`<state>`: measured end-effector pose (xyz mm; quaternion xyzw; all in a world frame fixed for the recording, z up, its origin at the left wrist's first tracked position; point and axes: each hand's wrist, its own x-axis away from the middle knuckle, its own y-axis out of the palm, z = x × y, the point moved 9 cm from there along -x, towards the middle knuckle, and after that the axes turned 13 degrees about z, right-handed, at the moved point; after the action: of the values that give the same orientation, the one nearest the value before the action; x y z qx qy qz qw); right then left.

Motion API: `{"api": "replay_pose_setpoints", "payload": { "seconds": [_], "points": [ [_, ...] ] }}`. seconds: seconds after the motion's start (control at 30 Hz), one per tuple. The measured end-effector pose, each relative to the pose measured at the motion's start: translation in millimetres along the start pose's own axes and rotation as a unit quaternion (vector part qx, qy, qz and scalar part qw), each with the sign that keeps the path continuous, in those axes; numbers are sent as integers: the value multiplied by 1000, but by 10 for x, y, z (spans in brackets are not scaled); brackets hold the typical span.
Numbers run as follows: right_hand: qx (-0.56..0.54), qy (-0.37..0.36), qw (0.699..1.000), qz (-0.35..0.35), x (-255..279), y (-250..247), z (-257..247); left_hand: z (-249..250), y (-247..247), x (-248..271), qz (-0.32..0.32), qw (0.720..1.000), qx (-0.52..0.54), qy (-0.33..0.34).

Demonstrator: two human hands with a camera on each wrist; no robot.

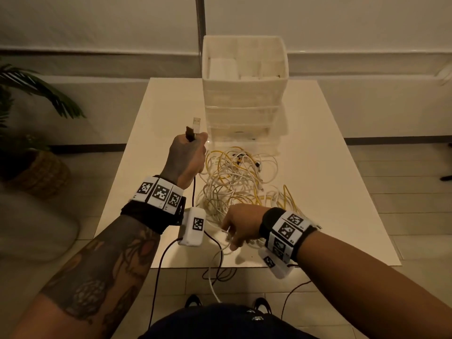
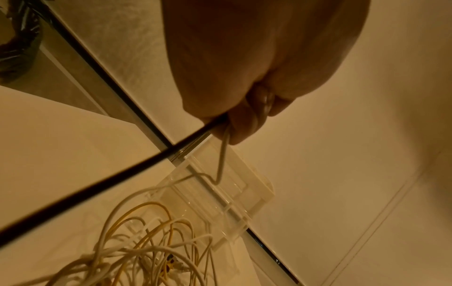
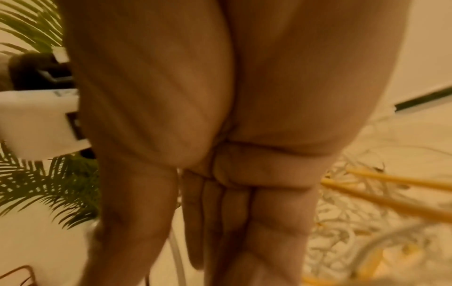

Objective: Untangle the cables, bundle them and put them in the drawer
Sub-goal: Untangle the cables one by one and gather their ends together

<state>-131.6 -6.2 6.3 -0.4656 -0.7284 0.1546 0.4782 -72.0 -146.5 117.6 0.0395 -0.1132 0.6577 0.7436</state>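
A tangle of white and yellow cables (image 1: 239, 177) lies on the white table (image 1: 330, 167), in front of a clear drawer unit (image 1: 244, 123). My left hand (image 1: 195, 140) is raised to the left of the drawers. It grips two cable ends, a black plug (image 1: 189, 132) and a white USB plug (image 1: 197, 123), which stick up from the fist. In the left wrist view the black cable (image 2: 97, 185) and the white cable (image 2: 223, 154) run down out of the left hand (image 2: 244, 120). My right hand (image 1: 232, 231) is low at the table's front edge, fingers (image 3: 220, 222) straight, with a white cable (image 3: 176, 251) between thumb and fingers.
A white basket (image 1: 244, 94) stands on top of the drawer unit. Cable loops (image 1: 215, 277) hang over the table's front edge to the tiled floor. A potted palm (image 1: 36, 94) in a wicker pot (image 1: 41, 174) and a pale seat (image 1: 36, 228) are on the left.
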Motion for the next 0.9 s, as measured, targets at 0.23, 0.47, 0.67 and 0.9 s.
{"api": "replay_pose_setpoints", "payload": {
  "seconds": [0.23,0.47,0.67,0.9],
  "points": [
    [-84,32,956,279,100,-906,272,-17,-8,71,-30,998,-56,-6],
    [-67,-14,990,120,-67,-294,150,-87,-1,166,-113,981,-151,-35],
    [135,-22,986,94,-269,149,129,-219,-72,214,-91,982,-157,-53],
    [301,-134,937,115,-299,276,-34,-353,-124,219,-71,983,-156,-68]
  ]
}}
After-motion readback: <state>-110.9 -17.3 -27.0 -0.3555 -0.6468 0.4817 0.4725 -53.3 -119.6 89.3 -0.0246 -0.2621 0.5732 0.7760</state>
